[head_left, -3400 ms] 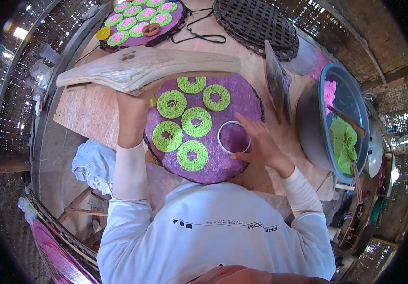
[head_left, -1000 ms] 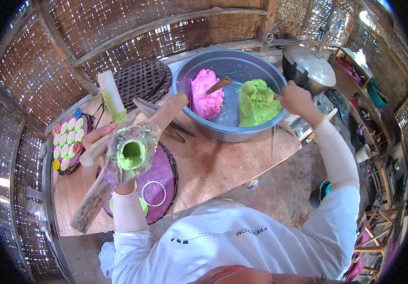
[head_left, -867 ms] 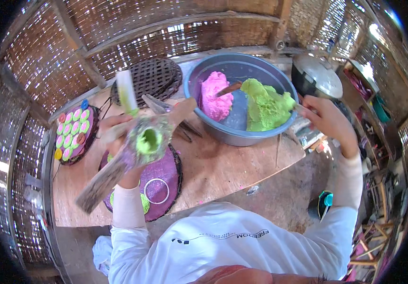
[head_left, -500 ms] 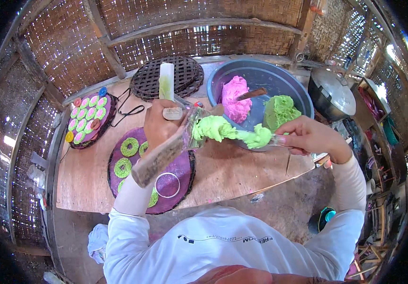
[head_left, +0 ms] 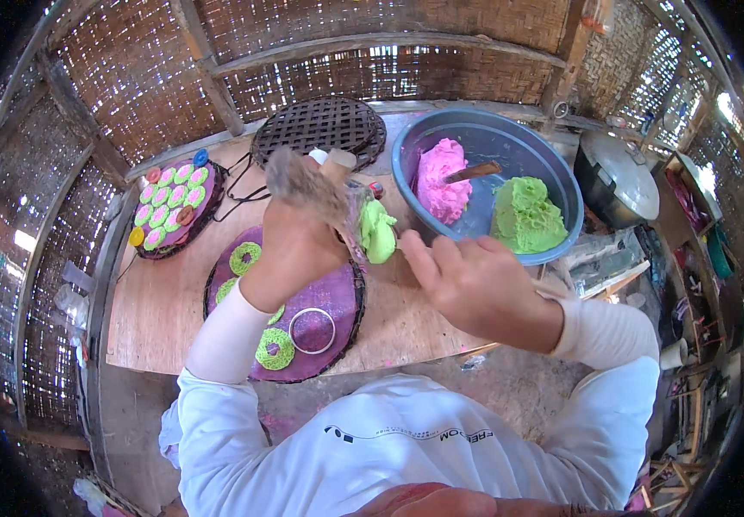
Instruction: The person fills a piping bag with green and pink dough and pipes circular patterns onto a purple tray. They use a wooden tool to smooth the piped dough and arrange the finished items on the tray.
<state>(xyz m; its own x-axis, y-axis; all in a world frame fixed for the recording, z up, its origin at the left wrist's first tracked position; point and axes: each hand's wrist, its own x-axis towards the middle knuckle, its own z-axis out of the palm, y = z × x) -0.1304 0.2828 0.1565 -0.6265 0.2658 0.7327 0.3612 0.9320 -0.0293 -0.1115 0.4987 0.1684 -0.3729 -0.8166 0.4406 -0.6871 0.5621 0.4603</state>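
My left hand (head_left: 301,246) is closed around a wooden press (head_left: 307,188), tilted above the table. A soft lump of bright green dough (head_left: 378,233) clings to the side of the press. Beside that lump is my right hand (head_left: 480,284), its index finger stretched toward the dough and the other fingers curled; whatever they hold is hidden. Under my left arm lies a round purple tray (head_left: 342,297) with several green dough rings (head_left: 286,351) and a white hoop (head_left: 333,333). My forearm covers part of it.
A blue-grey tub (head_left: 401,168) at the back right holds pink dough (head_left: 443,185) with a wooden stick in it, and green dough (head_left: 527,217). Dark woven trays (head_left: 320,129) lie at the back. Far left is a tray of pink-and-green pieces (head_left: 165,207). A lidded pot (head_left: 618,181) stands right.
The press has been tipped more upright in my left hand. My right hand has moved left and turned over. The dough stretched between the hands is now one lump on the press.
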